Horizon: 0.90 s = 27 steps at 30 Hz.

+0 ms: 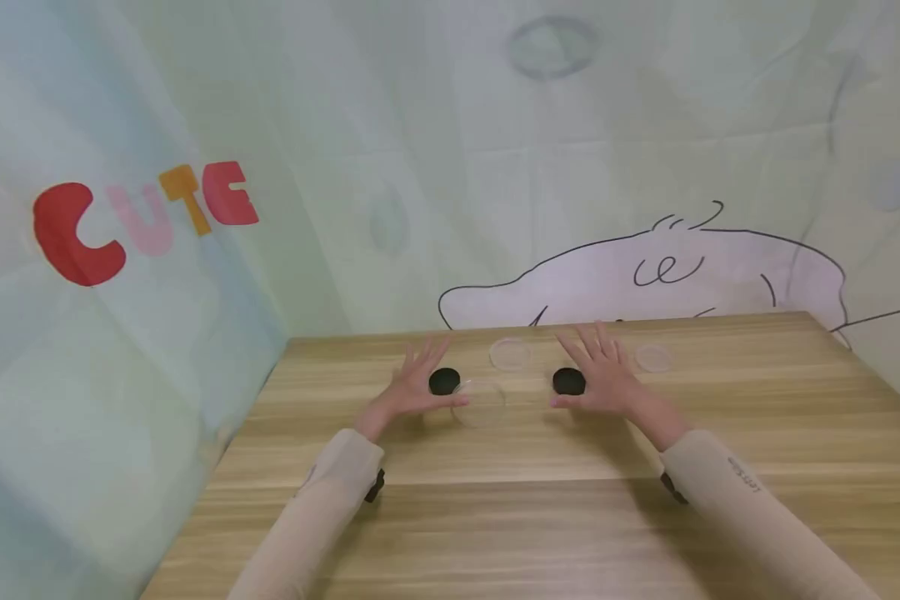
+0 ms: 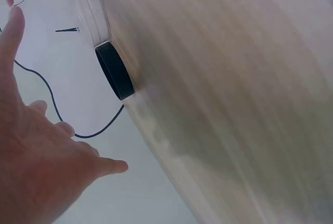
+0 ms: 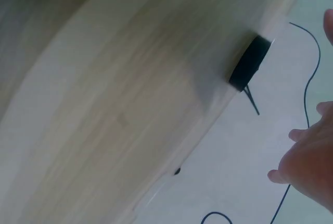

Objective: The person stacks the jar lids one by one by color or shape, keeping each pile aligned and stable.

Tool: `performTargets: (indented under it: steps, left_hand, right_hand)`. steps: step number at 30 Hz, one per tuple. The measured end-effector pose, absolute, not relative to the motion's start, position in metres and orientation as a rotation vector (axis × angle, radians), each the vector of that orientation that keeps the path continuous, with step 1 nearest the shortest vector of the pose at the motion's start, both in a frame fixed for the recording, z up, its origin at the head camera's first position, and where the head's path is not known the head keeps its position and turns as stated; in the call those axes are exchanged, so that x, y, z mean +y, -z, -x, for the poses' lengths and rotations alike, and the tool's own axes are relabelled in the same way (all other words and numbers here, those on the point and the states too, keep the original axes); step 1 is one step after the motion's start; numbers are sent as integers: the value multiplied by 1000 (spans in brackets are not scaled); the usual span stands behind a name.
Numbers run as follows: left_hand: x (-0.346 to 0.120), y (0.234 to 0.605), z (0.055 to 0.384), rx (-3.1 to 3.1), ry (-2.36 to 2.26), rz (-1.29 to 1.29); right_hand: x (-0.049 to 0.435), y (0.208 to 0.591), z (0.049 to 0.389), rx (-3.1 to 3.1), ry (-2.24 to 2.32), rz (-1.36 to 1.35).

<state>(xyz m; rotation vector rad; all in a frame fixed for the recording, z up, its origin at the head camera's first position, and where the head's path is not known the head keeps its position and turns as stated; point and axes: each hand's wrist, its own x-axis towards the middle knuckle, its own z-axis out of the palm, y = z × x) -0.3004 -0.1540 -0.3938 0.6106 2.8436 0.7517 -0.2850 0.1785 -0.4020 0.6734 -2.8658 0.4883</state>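
Two short black round lids (image 1: 444, 382) lie on the wooden table. My left hand (image 1: 411, 392) is spread beside one, its thumb overlapping the edge of a clear round dish (image 1: 482, 415) in the head view. With fingers stretched out, my right hand (image 1: 609, 385) is beside the other black lid (image 1: 568, 382). From the left wrist, that side's black lid (image 2: 115, 71) shows upright on its base, next to a clear rim (image 2: 88, 8), apart from the fingers. In the right wrist view, the black lid (image 3: 251, 63) also stands apart from the hand. Neither hand grips anything.
Farther back on the wooden table (image 1: 495, 525) lie two more clear round pieces, one (image 1: 510, 354) between the hands and another (image 1: 653, 358) right of the right hand. A printed cloth (image 1: 390, 150) hangs behind the table's far edge and along its left side.
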Motion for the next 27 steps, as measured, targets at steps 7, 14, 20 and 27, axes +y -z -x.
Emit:
performTargets:
  steps: [7,14,20,27]
  left_hand:
    - [-163,389,299,2848,-843,-720]
    - [-159,404,286,2827,-1144,-545]
    - [-144,415,273,2721,-1430,-346]
    - [-139,422,268,2668,-1502,-267]
  right_hand:
    - [148,399,288,-2775,-654,-786]
    - [113,411,282,-2829,-922,-863]
    - [94,416,278,-2801,-1302,-831]
    - [85,415,278,-2892,-1357,-797]
